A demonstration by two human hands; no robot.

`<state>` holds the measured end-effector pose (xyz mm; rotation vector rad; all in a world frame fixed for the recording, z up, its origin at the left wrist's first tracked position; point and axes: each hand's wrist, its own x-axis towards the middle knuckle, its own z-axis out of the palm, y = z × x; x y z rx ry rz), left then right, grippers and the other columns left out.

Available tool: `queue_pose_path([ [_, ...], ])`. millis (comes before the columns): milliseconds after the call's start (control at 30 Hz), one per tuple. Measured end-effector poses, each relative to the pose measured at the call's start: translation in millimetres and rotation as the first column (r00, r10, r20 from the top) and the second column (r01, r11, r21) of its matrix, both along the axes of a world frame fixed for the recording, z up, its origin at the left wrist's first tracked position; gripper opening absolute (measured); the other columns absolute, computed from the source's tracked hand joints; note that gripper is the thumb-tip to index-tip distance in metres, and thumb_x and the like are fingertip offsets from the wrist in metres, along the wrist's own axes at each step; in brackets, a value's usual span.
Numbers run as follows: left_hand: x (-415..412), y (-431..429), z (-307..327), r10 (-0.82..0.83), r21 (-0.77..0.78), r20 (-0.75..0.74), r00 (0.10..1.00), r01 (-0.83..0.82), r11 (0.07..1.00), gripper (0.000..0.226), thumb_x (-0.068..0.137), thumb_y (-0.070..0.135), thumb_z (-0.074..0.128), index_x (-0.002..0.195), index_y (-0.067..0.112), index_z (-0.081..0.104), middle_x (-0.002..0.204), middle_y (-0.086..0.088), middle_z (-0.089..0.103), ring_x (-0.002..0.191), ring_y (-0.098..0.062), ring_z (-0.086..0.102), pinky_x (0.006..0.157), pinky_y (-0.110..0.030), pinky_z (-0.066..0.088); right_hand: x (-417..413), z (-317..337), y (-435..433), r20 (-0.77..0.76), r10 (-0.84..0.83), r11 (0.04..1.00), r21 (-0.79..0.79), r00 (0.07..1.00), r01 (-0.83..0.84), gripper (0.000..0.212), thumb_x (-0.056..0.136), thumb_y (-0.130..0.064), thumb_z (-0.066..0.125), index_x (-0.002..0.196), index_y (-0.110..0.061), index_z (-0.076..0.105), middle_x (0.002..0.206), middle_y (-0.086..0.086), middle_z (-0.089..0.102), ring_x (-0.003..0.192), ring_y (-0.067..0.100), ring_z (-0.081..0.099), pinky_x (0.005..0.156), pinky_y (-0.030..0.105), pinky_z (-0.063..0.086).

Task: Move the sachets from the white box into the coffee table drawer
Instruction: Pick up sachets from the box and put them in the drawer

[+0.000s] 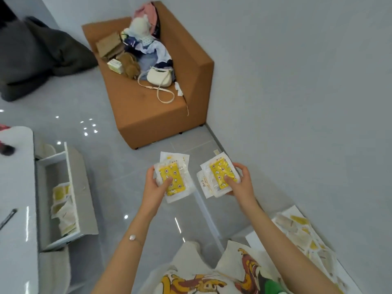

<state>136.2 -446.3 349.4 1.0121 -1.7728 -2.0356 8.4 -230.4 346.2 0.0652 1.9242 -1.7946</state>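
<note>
Down over the grey floor tiles, both hands are out in front with a small pile of sachets each. The left grip [156, 187] is curled round the left stack [172, 180], thumb flat on the yellow star-print packet on top. The right grip [240, 183] holds the right stack [220, 177] the same way, thumb on top and fingers round the far edge. The two piles sit side by side, close but not touching.

Off to the left the coffee table drawer [81, 187] is pulled open under the white worktop [17, 187], with a messy heap of drawer sachets [61, 206] already lying in it. The white box [251, 237] is at bottom right by the wall, and there are plenty of box sachets [301, 230] in there.

Further back in the corner is an orange armchair [159, 117] piled with clothes, a cream handbag [159, 78] and a cardboard box [110, 46]. There's a thin bracelet [133, 237] on the left wrist.
</note>
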Motion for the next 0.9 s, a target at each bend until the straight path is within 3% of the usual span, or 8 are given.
queue_pose_path([
  [200, 28, -63, -2, 0.195, 0.048, -0.006, 0.981, -0.195, 0.98, 0.044, 0.088, 0.007, 0.065, 0.11, 0.039, 0.044, 0.107, 0.005, 0.067, 0.091, -0.014, 0.07, 0.072, -0.03, 0.059, -4, 5, -94, 0.006, 0.132, 0.991, 0.014, 0.991, -0.132, 0.044, 0.087, -0.007, 0.066, 0.121, -0.026, 0.046, 0.116, 0.006, 0.061, 0.091, 0.022, 0.069, 0.056, 0.03, 0.058],
  [333, 36, -88, -7, 0.302, 0.051, 0.009, 0.953, -0.302, 0.952, 0.045, 0.088, 0.008, 0.066, 0.109, 0.042, 0.045, 0.108, 0.006, 0.067, 0.095, -0.017, 0.069, 0.08, -0.039, 0.057, -14, 2, -144, 0.013, 0.264, 0.964, 0.043, 0.965, -0.264, 0.041, 0.089, -0.006, 0.064, 0.119, -0.026, 0.044, 0.103, -0.006, 0.062, 0.084, 0.015, 0.069, 0.054, 0.027, 0.058],
  [467, 29, -109, -13, 0.402, 0.05, 0.028, 0.915, -0.403, 0.914, 0.049, 0.087, 0.009, 0.067, 0.122, 0.034, 0.042, 0.114, 0.002, 0.066, 0.099, -0.019, 0.068, 0.086, -0.045, 0.056, -34, -4, -194, 0.03, 0.384, 0.921, 0.061, 0.923, -0.385, 0.041, 0.089, -0.008, 0.064, 0.119, -0.026, 0.044, 0.101, -0.008, 0.063, 0.079, 0.012, 0.07, 0.054, 0.027, 0.058],
  [633, 1, -143, -16, 0.538, 0.049, 0.04, 0.842, -0.539, 0.841, 0.06, 0.087, 0.012, 0.068, 0.137, 0.02, 0.038, 0.122, -0.004, 0.063, 0.102, -0.021, 0.068, 0.089, -0.051, 0.054, -76, -6, -252, -0.01, 0.479, 0.877, 0.049, 0.877, -0.478, 0.04, 0.089, -0.01, 0.064, 0.12, -0.027, 0.046, 0.107, -0.002, 0.063, 0.088, 0.02, 0.07, 0.059, 0.032, 0.06],
  [800, -27, -176, -12, 0.664, 0.06, 0.012, 0.748, -0.663, 0.746, 0.051, 0.086, 0.012, 0.069, 0.126, 0.03, 0.043, 0.121, -0.005, 0.064, 0.103, -0.025, 0.068, 0.09, -0.053, 0.053, -124, 6, -311, -0.025, 0.611, 0.792, 0.047, 0.792, -0.609, 0.041, 0.089, -0.009, 0.064, 0.121, -0.026, 0.046, 0.099, -0.013, 0.063, 0.083, 0.011, 0.068, 0.056, 0.026, 0.058],
  [900, -34, -192, -11, 0.744, 0.07, -0.002, 0.668, -0.742, 0.667, 0.052, 0.087, 0.01, 0.068, 0.125, 0.033, 0.042, 0.119, 0.0, 0.064, 0.103, -0.023, 0.067, 0.09, -0.052, 0.053, -140, 12, -348, -0.027, 0.693, 0.72, 0.045, 0.72, -0.692, 0.041, 0.089, -0.008, 0.064, 0.121, -0.024, 0.047, 0.099, -0.015, 0.062, 0.084, 0.01, 0.068, 0.061, 0.029, 0.059],
])
